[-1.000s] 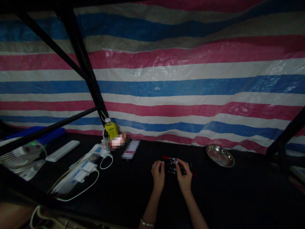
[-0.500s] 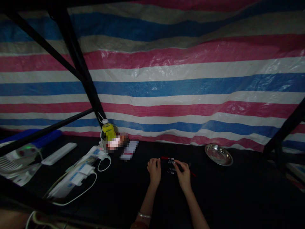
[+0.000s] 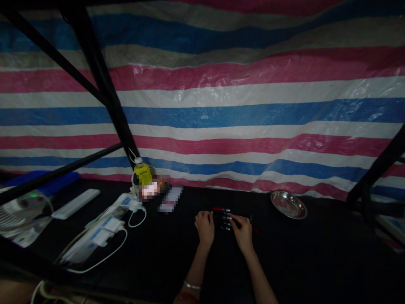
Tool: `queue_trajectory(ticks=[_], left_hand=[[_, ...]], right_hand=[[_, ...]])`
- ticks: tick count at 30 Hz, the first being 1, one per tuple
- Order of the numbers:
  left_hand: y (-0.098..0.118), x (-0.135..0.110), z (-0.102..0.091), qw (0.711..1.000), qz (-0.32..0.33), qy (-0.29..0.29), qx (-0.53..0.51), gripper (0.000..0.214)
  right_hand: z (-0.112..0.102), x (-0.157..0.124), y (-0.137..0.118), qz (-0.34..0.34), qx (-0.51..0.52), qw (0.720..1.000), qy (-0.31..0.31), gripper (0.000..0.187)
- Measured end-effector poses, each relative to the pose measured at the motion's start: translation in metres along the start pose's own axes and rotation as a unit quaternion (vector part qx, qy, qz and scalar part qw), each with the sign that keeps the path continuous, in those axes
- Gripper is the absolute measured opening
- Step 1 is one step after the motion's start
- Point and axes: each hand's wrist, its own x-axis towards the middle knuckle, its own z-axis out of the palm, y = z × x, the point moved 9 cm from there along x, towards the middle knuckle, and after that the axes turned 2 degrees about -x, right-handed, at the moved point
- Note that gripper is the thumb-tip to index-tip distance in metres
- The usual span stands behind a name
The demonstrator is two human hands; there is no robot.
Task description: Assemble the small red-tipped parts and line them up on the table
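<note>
Several slim dark pen-like sticks with silver bands [image 3: 225, 218] lie side by side on the black tabletop between my hands. The one farthest from me has a red section [image 3: 217, 209]. My left hand [image 3: 205, 228] is at their left ends, fingers curled and thumb close to the forefinger. From the other side, my right hand [image 3: 242, 231] pinches at a dark stick near its silver band and covers part of the row. A small red end [image 3: 256, 231] shows beyond the right hand. The dark surface hides the sticks' outlines.
A shiny metal dish [image 3: 289, 205] is at the right back. To the left are a bottle of yellow liquid [image 3: 143, 173], a blurred-out flat item [image 3: 171, 199], white power strips [image 3: 104, 232] with cables and a white bar [image 3: 76, 204]. Black frame posts [image 3: 109, 99] stand before a striped sheet.
My right hand has shifted slightly, its fingers lowered and more bent over the sticks, leaving the silver bands plainer to see. The left hand stays nearly in place. The view moved slightly.
</note>
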Motion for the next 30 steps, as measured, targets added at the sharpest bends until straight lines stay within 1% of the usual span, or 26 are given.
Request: queue_trajectory(ticks=[3,9,13,16,18,20,23,25,27,30], left_hand=[[0.001,-0.001,0.0,1.0,-0.001,-0.005,0.015,0.028],[0.003,-0.002,-0.002,0.999,0.01,0.012,0.032,0.027],[0.002,-0.002,-0.002,0.999,0.015,0.02,0.037,0.025],[0.002,-0.002,-0.002,0.999,0.015,0.02,0.037,0.025],[0.002,-0.002,-0.002,0.999,0.012,0.015,0.039,0.025],[0.003,-0.003,-0.002,0.999,0.011,0.01,0.042,0.026],[0.003,-0.003,-0.003,0.999,0.011,0.01,0.043,0.026],[0.003,-0.003,-0.003,0.999,0.01,0.012,0.04,0.026],[0.002,-0.003,-0.004,0.999,0.008,0.015,0.034,0.024],[0.001,-0.003,-0.004,0.999,0.009,0.02,0.025,0.023]], right_hand=[[0.001,-0.001,0.0,-0.003,-0.017,1.0,-0.003,0.024],[0.002,0.0,0.001,-0.007,-0.036,0.999,-0.01,0.023],[0.001,0.0,-0.002,-0.013,-0.035,0.999,-0.005,0.022],[-0.002,0.0,-0.005,-0.015,-0.012,1.0,0.005,0.023],[-0.009,0.0,-0.005,-0.014,0.006,1.0,0.027,0.025],[-0.021,-0.001,-0.003,-0.012,0.005,0.998,0.065,0.027],[-0.046,-0.004,0.007,0.007,-0.043,0.99,0.135,0.032],[-0.062,-0.006,0.016,0.034,-0.093,0.981,0.167,0.035],[-0.073,-0.008,0.025,0.064,-0.144,0.971,0.179,0.035],[-0.079,-0.01,0.037,0.098,-0.197,0.961,0.168,0.035]])
